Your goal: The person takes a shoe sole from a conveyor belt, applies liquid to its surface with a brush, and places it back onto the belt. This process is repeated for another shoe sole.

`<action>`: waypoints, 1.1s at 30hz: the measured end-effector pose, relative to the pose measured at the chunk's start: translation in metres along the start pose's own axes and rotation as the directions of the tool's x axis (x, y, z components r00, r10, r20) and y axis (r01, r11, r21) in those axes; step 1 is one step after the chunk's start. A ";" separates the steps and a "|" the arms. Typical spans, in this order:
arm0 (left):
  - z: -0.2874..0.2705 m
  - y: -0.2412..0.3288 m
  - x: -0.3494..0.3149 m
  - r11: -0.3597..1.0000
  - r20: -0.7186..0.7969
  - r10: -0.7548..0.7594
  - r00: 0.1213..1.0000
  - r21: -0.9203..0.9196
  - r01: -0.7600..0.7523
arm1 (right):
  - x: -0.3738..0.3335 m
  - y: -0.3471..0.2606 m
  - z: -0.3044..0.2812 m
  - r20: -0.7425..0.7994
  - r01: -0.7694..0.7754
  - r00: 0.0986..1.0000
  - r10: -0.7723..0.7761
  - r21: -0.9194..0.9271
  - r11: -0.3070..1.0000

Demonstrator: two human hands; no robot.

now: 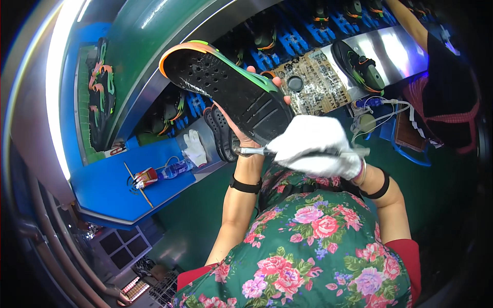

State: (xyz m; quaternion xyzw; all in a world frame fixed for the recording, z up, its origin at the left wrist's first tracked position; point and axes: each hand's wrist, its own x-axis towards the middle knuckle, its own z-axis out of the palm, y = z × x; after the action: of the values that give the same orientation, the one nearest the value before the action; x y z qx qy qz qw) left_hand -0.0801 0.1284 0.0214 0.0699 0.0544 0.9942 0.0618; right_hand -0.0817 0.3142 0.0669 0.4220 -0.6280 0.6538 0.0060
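My bare left hand (242, 134) grips a shoe sole (233, 91) from beneath, with fingertips showing past its far edge. The sole is black with small holes and grooves, and an orange and green rim runs round it. Its surface has a wet-looking shine. In a white glove, my right hand (316, 146) is closed round a brush (252, 151), which points left near the sole's lower end. The glove overlaps that end of the sole, so I cannot tell if they touch.
A dark strapped shoe (359, 69) lies on the metal surface beside a taped cardboard piece (313, 77). The blue table (115, 185) holds a red can (146, 177), a bottle (177, 168) and a white glove (194, 148). Another person's arm (411, 23) reaches in at right.
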 end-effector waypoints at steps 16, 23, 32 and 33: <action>-0.004 0.007 -0.007 0.996 -0.128 0.058 0.990 0.068 -0.049 | -0.011 0.008 -0.006 0.011 0.037 0.999 -0.036 -0.083 0.996; -0.002 -0.005 -0.008 0.996 -0.258 0.077 0.963 0.071 -0.060 | 0.001 0.010 -0.004 -0.144 -0.020 0.990 -0.001 -0.141 0.990; -0.016 -0.016 -0.007 0.999 -0.181 -0.054 0.982 -0.009 0.053 | -0.004 0.002 0.007 -0.187 -0.182 0.963 0.196 0.093 0.979; -0.012 -0.019 -0.006 0.999 -0.214 -0.009 0.977 -0.034 0.001 | -0.004 0.000 0.005 -0.181 -0.335 0.887 0.426 0.383 0.861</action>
State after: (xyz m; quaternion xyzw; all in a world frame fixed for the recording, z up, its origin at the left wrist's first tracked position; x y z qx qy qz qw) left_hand -0.0739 0.1447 0.0063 -0.0390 0.0441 0.9965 0.0593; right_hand -0.0765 0.3125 0.0643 0.1939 -0.5700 0.7900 -0.1157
